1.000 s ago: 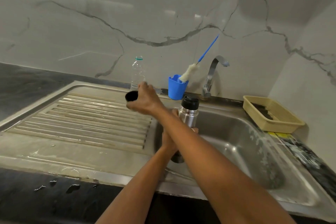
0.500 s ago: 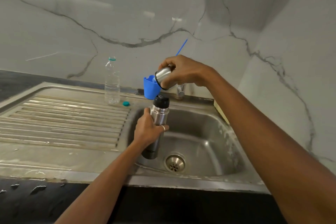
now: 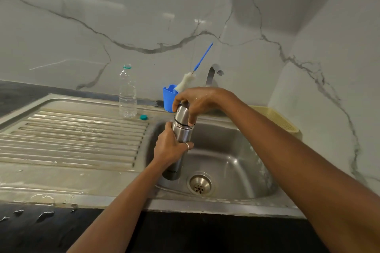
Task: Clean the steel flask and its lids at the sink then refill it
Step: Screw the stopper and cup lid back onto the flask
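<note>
my left hand (image 3: pixel 169 149) wraps the brushed-steel cylindrical flask (image 3: pixel 182 135) at mid-body, upright over the stainless steel sink basin (image 3: pixel 232 156) below both hands. my right hand (image 3: pixel 198 100) curls over the domed steel outer lid (image 3: pixel 182 114), seated on the flask's neck with a dark gap at the seam. judged step: threading this lid. i would brace the body, hold the axis plumb, turn only the lid, and stop once the seam closes evenly.
</note>
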`<state>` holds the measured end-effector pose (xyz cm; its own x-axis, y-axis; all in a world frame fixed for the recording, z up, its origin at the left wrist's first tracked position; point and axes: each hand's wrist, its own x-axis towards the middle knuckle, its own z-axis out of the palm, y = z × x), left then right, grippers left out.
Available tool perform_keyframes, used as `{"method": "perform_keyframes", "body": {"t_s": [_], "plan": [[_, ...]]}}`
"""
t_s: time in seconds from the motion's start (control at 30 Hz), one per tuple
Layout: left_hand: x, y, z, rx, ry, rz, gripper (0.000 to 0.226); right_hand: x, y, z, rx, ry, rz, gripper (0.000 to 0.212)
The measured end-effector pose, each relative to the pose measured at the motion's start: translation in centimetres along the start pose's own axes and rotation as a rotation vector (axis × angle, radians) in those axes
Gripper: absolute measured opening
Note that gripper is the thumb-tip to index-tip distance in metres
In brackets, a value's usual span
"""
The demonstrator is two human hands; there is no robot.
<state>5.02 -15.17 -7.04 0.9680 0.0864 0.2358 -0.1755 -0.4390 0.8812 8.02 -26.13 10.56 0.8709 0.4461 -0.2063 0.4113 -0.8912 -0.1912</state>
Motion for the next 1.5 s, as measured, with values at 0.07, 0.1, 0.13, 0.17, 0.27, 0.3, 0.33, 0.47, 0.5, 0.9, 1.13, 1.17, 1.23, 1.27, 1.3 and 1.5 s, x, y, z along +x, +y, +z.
{"method": "perform_keyframes", "body": {"t_s": [0.07,0.1,0.13,0.17,0.27,0.3,0.33,0.47,0.5,0.9,1.13,1.17,1.23,1.27,1.3,1.5], "plan": [[0.0,0.0,0.1,0.001,-0.005,0.010,0.068,0.2,0.1,0.4,0.014,-0.014,0.002,0.049],[0.0,0.0,0.1,0.001,-0.004,0.012,0.068,0.2,0.1,0.5,0.019,-0.011,0.007,0.047],[0.0,0.0,0.1,0.003,-0.006,0.014,0.067,0.2,0.1,0.6,0.024,-0.006,0.019,0.045],[0.0,-0.2,0.1,0.003,-0.008,0.017,0.067,0.3,0.0,0.7,0.027,0.004,0.037,0.043],[0.0,-0.2,0.1,-0.009,-0.020,0.028,0.073,0.3,-0.2,0.9,-0.081,0.058,0.124,0.043],[0.0,-0.2,0.1,-0.020,-0.024,0.041,0.079,0.4,-0.3,1.0,-0.146,0.071,0.150,0.049],[0.0,-0.2,0.1,-0.028,-0.030,0.049,0.085,0.4,-0.4,1.0,-0.189,0.079,0.169,0.057],[-0.1,-0.1,0.1,-0.021,-0.030,0.043,0.082,0.4,-0.4,0.6,-0.039,0.020,0.157,0.062],[0.0,-0.2,0.1,-0.016,-0.025,0.034,0.077,0.2,-0.4,0.4,0.038,-0.023,0.137,0.056],[0.1,-0.4,0.4,-0.009,-0.023,0.075,0.077,-0.2,-0.5,1.1,-0.173,0.087,0.196,0.059],[0.1,-0.4,0.2,0.003,-0.018,0.056,0.068,-0.5,-0.7,1.3,-0.195,0.131,0.275,0.081],[0.2,-0.5,0.3,-0.004,-0.017,0.056,0.070,-0.5,-0.5,0.7,-0.133,0.066,0.234,0.071],[0.2,-0.5,0.3,-0.010,-0.015,0.053,0.071,-0.6,-0.3,-0.3,0.061,-0.044,0.144,0.057],[0.2,-0.5,0.3,-0.004,-0.012,0.049,0.070,-0.8,-0.2,-0.5,0.130,-0.080,0.116,0.057],[0.2,-0.5,0.3,0.001,-0.011,0.047,0.069,-0.8,-0.2,-0.7,0.157,-0.091,0.091,0.057],[0.2,-0.6,0.3,0.007,-0.019,0.059,0.068,-0.8,0.0,0.8,-0.086,0.116,0.180,0.054]]}}
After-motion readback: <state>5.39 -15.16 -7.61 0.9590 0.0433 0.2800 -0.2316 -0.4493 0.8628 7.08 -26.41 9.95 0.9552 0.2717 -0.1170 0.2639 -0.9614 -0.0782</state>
